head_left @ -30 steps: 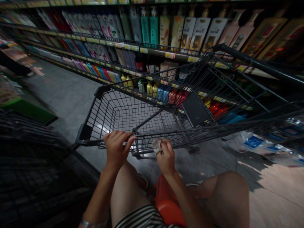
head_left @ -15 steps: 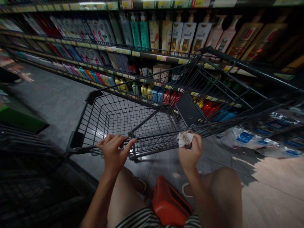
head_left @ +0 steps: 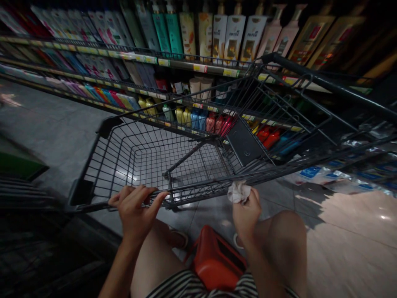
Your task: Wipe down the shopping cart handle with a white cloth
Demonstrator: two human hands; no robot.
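A dark wire shopping cart (head_left: 155,159) stands sideways in front of me, its basket holding nothing that I can see. My left hand (head_left: 135,213) is wrapped over the cart's near top rail, toward the basket's left end. Farther right, my right hand (head_left: 247,213) is closed on a crumpled, greyish-white tissue (head_left: 238,192) at the same rail. The tissue is at the rail, partly covered by my fingers. A black flap (head_left: 243,142) with a small round mark sits at the cart's seat end, below the push handle (head_left: 325,85).
Behind the cart run shelves (head_left: 182,63) with pump bottles (head_left: 234,37) and several rows of colourful bottles. A red-orange bag (head_left: 214,265) lies between my legs. Silvery-blue packages (head_left: 322,174) are at the right. A dark crate-like object (head_left: 37,236) and a green panel (head_left: 21,161) are at the left.
The view has tilted down a little, so the shelves sit higher in it. My left hand and the cart's left end appear lower and farther left. Both hands keep their holds.
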